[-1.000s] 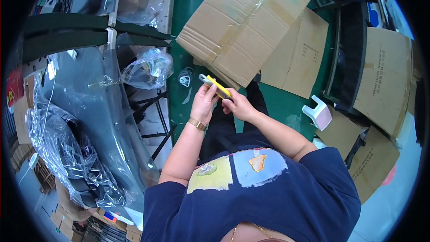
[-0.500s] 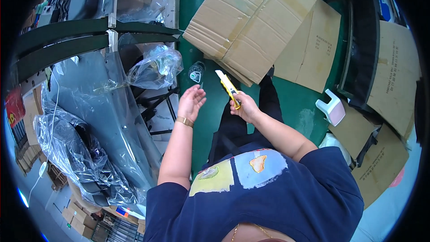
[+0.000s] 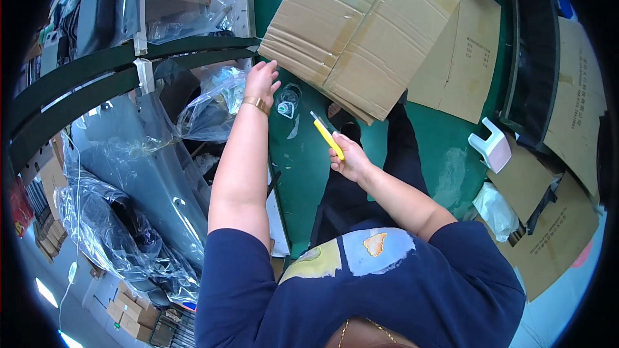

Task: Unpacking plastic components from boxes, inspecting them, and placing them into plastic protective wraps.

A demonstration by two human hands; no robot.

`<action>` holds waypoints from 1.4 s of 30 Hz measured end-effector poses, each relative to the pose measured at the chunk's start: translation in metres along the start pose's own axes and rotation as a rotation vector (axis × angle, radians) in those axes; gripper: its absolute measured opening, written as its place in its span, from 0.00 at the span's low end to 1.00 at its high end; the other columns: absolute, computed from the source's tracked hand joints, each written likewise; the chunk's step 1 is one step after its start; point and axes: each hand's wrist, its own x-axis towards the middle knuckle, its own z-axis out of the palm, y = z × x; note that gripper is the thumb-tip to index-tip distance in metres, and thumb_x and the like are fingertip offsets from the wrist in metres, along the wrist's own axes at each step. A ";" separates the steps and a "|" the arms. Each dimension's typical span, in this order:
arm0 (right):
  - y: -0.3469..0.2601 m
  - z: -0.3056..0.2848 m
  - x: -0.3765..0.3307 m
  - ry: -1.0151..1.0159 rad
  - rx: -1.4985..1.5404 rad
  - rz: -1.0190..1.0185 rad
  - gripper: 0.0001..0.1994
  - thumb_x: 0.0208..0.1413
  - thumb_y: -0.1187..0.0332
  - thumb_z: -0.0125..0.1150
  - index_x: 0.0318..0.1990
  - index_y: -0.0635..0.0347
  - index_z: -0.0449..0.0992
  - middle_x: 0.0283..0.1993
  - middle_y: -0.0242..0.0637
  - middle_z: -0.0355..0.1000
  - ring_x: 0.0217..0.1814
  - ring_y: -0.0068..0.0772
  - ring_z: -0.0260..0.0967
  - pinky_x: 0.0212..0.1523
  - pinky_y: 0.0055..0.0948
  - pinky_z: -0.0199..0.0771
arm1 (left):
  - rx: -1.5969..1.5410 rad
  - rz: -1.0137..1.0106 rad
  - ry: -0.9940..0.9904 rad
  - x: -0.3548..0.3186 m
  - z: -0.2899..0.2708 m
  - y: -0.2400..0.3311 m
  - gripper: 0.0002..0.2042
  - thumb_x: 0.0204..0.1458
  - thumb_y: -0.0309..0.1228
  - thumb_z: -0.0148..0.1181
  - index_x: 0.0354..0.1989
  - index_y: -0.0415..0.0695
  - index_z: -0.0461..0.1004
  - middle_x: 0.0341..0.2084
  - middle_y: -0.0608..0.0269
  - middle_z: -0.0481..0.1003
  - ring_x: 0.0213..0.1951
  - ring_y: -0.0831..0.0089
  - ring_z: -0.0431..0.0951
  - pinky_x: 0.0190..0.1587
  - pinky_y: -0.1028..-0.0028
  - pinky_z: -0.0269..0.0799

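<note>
Over the green floor [image 3: 445, 177], the right fingers [image 3: 336, 160] clasp a slim yellow, grey-tipped cutter [image 3: 327, 137], the left fingers [image 3: 272, 66] spread.

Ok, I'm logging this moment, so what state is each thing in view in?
Yellow knife: gripped in right hand; blade exposure unclear
Left hand: empty, partly open
Large carton: taped along its seam
Cardboard sheet: flat, partly covered
Clear bottle: upright or lying, unclear
Clear plastic bag: crumpled
White stool: unoccupied

Bottle [image 3: 289, 99] left of cutter [image 3: 328, 138], stool [image 3: 498, 154] right.
</note>
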 end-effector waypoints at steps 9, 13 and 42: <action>-0.020 0.000 0.002 -0.103 -0.250 0.042 0.18 0.52 0.65 0.54 0.50 0.55 0.64 0.27 0.28 0.64 0.21 0.19 0.63 0.22 0.21 0.68 | -0.053 -0.148 -0.048 0.021 0.021 -0.015 0.16 0.48 0.38 0.62 0.40 0.41 0.69 0.36 0.60 0.70 0.42 0.64 0.71 0.49 0.61 0.65; -0.015 0.002 0.018 -0.061 -0.551 -0.026 0.20 0.45 0.71 0.49 0.50 0.63 0.64 0.26 0.32 0.66 0.26 0.25 0.69 0.29 0.28 0.72 | 0.025 -0.138 -0.065 0.023 0.020 -0.023 0.14 0.49 0.41 0.61 0.36 0.45 0.69 0.30 0.67 0.72 0.37 0.73 0.73 0.38 0.69 0.67; -0.063 -0.122 -0.114 0.256 -0.482 -0.199 0.16 0.54 0.65 0.57 0.46 0.56 0.61 0.25 0.31 0.66 0.16 0.21 0.66 0.17 0.22 0.72 | -0.330 -0.156 -0.043 0.021 0.015 -0.035 0.15 0.57 0.41 0.49 0.46 0.44 0.66 0.41 0.60 0.71 0.44 0.65 0.72 0.45 0.64 0.67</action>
